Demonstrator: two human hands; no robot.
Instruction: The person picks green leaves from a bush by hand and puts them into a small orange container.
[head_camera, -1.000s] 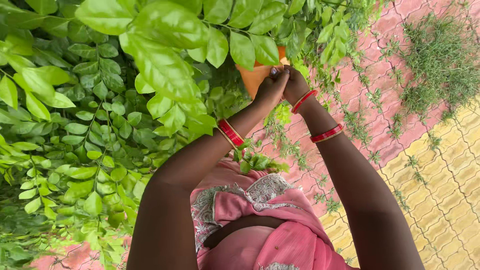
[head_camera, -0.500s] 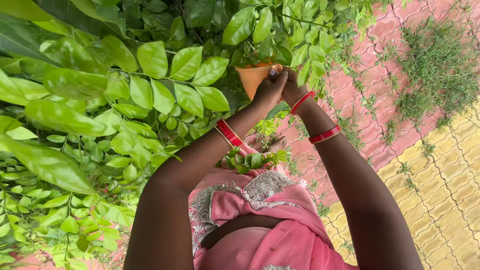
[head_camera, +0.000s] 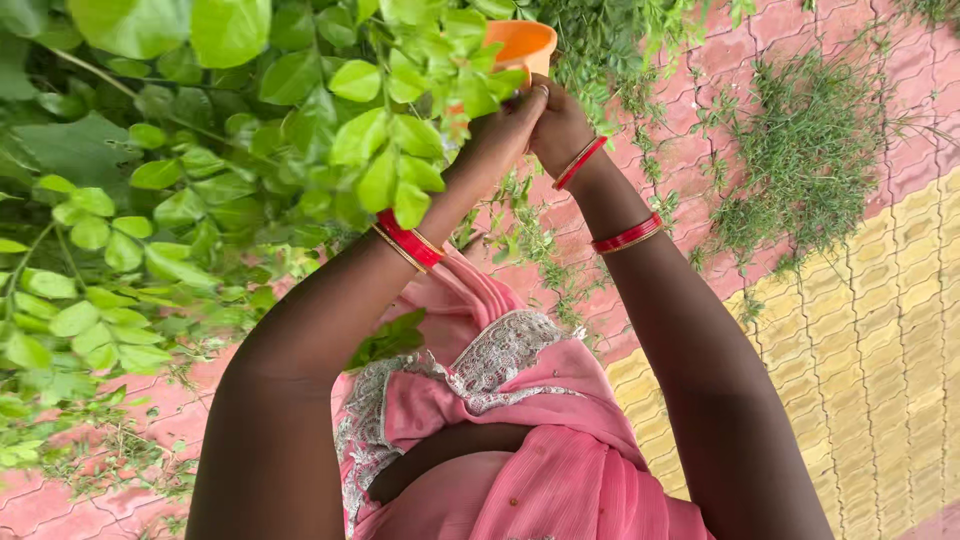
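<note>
left hand (head_camera: 497, 137): raised, fingers curled, pressed against the right hand; whether anything is pinched cannot be told, grip hidden by leaves.
right hand (head_camera: 560, 128): raised, curled shut, touching the left hand; contents cannot be told.
pot (head_camera: 520, 45): orange, just beyond both hands, rim touched or nearly touched, partly hidden by foliage.
leaves (head_camera: 380, 150): dense green, left of the left hand, overlapping its wrist.
bangles (head_camera: 410, 240): red, worn on both wrists.
paving (head_camera: 880, 330): pink and yellow, below and right of the right hand.
technique (judged): stem is best held steady close to the pot and pulled gently, so the pot is not tipped.
</note>
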